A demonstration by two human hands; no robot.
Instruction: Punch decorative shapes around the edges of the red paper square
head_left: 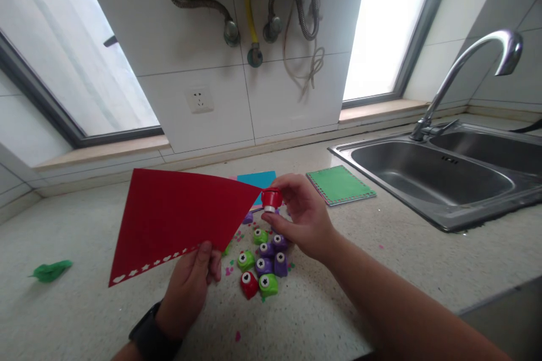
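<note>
My left hand pinches the lower edge of a red sheet of paper, which it holds up off the counter. Small hearts, stars and other shapes are cut through the paper along that edge. Between the thumb and fingers of my right hand is a red craft punch with a white base, at the sheet's right corner. I cannot tell if the corner sits inside its slot. Below lie several more punches: green ones, purple ones and a red one, with paper bits scattered around.
A stack of green paper with punched edges lies right of my hands. Blue paper is partly hidden behind. A crumpled green piece is at far left. The steel sink with its faucet stands right.
</note>
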